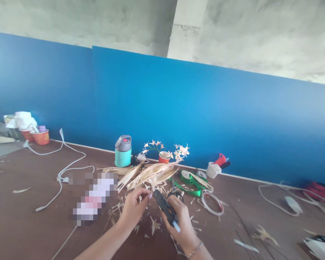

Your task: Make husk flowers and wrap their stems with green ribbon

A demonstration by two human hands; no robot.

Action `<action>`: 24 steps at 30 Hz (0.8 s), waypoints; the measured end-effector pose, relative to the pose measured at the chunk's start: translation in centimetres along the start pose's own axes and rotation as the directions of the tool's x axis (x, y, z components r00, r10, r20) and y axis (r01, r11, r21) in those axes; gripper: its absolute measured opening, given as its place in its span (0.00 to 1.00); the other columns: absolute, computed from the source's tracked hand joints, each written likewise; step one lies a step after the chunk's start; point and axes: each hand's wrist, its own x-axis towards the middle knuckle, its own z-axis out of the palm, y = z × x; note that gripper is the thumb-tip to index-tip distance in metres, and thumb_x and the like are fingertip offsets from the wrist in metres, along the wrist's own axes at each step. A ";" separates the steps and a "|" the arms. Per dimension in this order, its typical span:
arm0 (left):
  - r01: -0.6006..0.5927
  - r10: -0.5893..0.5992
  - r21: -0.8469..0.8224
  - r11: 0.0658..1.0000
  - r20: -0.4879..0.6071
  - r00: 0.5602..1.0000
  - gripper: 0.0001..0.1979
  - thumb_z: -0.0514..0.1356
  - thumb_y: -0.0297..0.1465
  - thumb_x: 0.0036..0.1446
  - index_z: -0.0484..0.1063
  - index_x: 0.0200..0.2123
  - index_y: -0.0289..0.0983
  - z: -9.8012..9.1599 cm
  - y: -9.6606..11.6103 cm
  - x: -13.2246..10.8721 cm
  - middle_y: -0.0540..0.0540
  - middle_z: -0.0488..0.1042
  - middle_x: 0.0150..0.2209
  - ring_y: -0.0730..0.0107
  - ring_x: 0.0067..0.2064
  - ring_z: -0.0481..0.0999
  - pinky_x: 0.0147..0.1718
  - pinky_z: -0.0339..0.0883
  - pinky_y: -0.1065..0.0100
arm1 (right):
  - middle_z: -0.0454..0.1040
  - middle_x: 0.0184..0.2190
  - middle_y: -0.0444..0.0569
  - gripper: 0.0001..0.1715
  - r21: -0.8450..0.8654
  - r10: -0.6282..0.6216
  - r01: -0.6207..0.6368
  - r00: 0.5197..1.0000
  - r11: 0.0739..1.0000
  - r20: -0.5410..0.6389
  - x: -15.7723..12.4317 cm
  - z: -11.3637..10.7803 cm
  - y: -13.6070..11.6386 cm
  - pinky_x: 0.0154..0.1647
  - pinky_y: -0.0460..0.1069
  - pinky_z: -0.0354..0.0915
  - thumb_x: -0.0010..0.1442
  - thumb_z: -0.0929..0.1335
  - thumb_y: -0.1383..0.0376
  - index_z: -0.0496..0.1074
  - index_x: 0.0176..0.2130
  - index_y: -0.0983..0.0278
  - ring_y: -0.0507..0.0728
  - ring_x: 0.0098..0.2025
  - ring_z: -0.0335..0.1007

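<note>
My right hand (183, 218) is wrapped round a black hot glue gun (164, 206), with a pale glue stick poking out of its back end. Its nozzle points away from me, close to the fingertips of my left hand (135, 206). Those left fingers are pinched together; whatever they hold is too small to make out. Just beyond both hands lies a heap of dry corn husks (154, 174), with husk scraps around it. Dark-handled scissors (178, 195) lie partly hidden behind my right hand. A star-shaped husk flower (155, 225) rests on the table between my forearms.
Husk flowers on green stems stand in a red cup (164, 157) beside a teal flask (123, 151). Green ribbon (193, 189) and a tape roll (212, 204) lie right of the husks. White cables (70, 168) cross the left side. A blue partition (192, 108) closes the back.
</note>
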 end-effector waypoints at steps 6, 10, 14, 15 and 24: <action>0.020 -0.020 0.005 1.000 -0.005 1.000 0.08 0.57 0.34 0.49 0.73 0.27 0.36 0.0 0.2 -0.1 0.47 0.75 0.26 0.66 0.29 0.73 0.28 0.66 0.70 | 0.59 0.24 0.41 0.12 0.002 0.012 -0.012 1.000 1.000 0.016 0.0 -0.1 0.1 0.25 0.45 0.51 0.47 0.63 0.73 0.54 0.25 0.61 0.52 0.25 0.57; 0.023 -0.023 -0.003 1.000 0.003 1.000 0.09 0.57 0.35 0.50 0.73 0.27 0.36 0.0 0.0 -0.2 0.47 0.75 0.26 0.66 0.28 0.72 0.27 0.66 0.70 | 0.59 0.24 0.41 0.12 0.009 0.021 -0.021 0.999 1.000 0.030 0.0 -0.1 0.1 0.25 0.45 0.51 0.47 0.63 0.74 0.53 0.25 0.61 0.52 0.25 0.57; 0.010 -0.010 -0.021 1.000 0.001 1.000 0.09 0.57 0.35 0.49 0.73 0.27 0.36 -0.1 0.2 -0.1 0.47 0.75 0.26 0.66 0.28 0.72 0.27 0.66 0.70 | 0.59 0.24 0.41 0.12 0.002 0.028 -0.028 0.999 1.000 0.028 0.0 0.0 0.1 0.25 0.45 0.51 0.47 0.63 0.74 0.53 0.24 0.61 0.51 0.25 0.57; 0.011 -0.011 -0.026 1.000 0.002 1.000 0.09 0.57 0.35 0.49 0.73 0.27 0.36 -0.1 0.3 -0.1 0.47 0.75 0.26 0.66 0.28 0.72 0.27 0.66 0.70 | 0.59 0.24 0.41 0.12 -0.001 0.029 -0.029 0.999 1.000 0.029 0.0 0.0 0.2 0.25 0.45 0.51 0.48 0.63 0.74 0.53 0.24 0.61 0.51 0.25 0.57; -0.002 0.002 0.004 1.000 0.005 1.000 0.09 0.56 0.34 0.50 0.74 0.27 0.37 0.0 -0.2 0.1 0.47 0.75 0.27 0.65 0.30 0.73 0.29 0.66 0.69 | 0.59 0.24 0.41 0.12 -0.005 0.028 -0.027 0.999 1.000 0.021 0.1 0.0 0.1 0.26 0.45 0.51 0.48 0.63 0.73 0.54 0.25 0.61 0.52 0.25 0.57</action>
